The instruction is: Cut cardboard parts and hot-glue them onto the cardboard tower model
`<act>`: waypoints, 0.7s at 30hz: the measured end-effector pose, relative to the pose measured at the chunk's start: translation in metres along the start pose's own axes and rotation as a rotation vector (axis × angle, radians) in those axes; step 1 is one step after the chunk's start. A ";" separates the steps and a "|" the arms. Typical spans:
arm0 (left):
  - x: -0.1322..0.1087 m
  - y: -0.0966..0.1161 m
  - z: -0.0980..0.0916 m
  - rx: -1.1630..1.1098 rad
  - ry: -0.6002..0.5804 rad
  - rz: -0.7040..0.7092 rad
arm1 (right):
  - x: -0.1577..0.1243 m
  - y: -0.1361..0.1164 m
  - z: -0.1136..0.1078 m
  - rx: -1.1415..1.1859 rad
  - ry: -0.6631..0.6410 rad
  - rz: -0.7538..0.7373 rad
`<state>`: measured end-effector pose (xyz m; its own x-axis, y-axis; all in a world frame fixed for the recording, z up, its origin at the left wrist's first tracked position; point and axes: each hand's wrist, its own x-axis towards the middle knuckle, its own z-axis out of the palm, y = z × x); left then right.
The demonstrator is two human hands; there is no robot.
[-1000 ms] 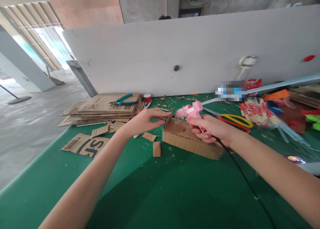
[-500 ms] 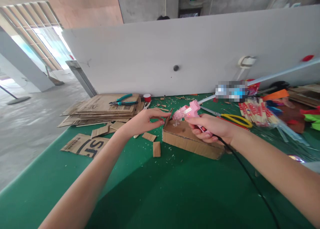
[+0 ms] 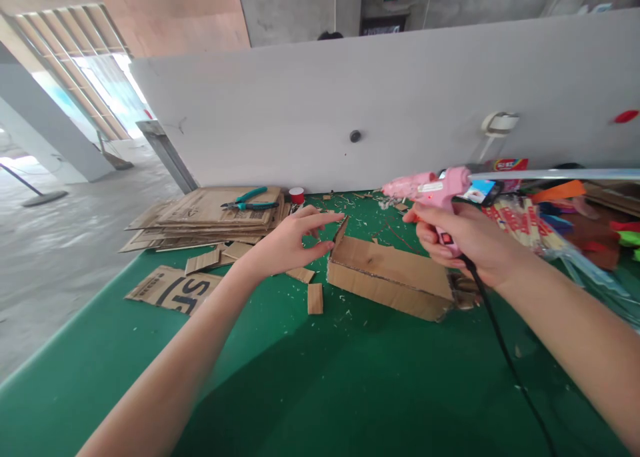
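Observation:
A long cardboard box (image 3: 390,277) lies on the green table, with a small cardboard flap (image 3: 341,232) standing up at its left end. My left hand (image 3: 295,240) is beside that flap, thumb and index finger apart, the index tip at the flap's top edge. Whether it presses on the flap I cannot tell. In my right hand (image 3: 455,227) is a pink hot glue gun (image 3: 440,194), held up behind and above the box's right half. Its nozzle points left, a long clear glue stick comes out of its back, and a black cord hangs from its grip.
Flattened cardboard (image 3: 205,214) is stacked at the back left, with teal-handled pliers (image 3: 250,200) on top. Cardboard scraps (image 3: 315,298) lie left of the box. A red-rimmed roll (image 3: 297,195) stands near the white partition (image 3: 280,117). Red-and-cream packets (image 3: 523,220) crowd the right side.
My right hand has lifted the glue gun away from the flap, up and to the right, uncovering the box top. My left hand stays by the flap, its fingers a little more spread.

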<state>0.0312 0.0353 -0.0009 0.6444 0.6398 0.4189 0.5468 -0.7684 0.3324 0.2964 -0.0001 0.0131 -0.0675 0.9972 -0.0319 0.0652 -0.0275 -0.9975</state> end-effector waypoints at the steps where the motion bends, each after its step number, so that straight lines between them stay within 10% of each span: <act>1: 0.000 0.008 0.000 0.090 0.060 0.017 | 0.000 -0.004 -0.001 -0.011 0.016 -0.044; 4: -0.002 0.041 0.009 0.330 0.153 0.103 | 0.001 -0.015 -0.003 -0.041 0.042 -0.154; 12: -0.003 0.076 0.068 0.663 -0.198 0.050 | 0.003 -0.030 -0.009 -0.026 0.091 -0.362; 21: -0.014 0.094 0.048 0.501 -0.343 0.358 | 0.036 -0.018 -0.031 -0.498 0.045 -0.304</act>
<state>0.0990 -0.0456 -0.0159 0.9177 0.3810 0.1128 0.3972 -0.8859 -0.2396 0.3240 0.0389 0.0317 -0.1144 0.9575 0.2646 0.5108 0.2851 -0.8111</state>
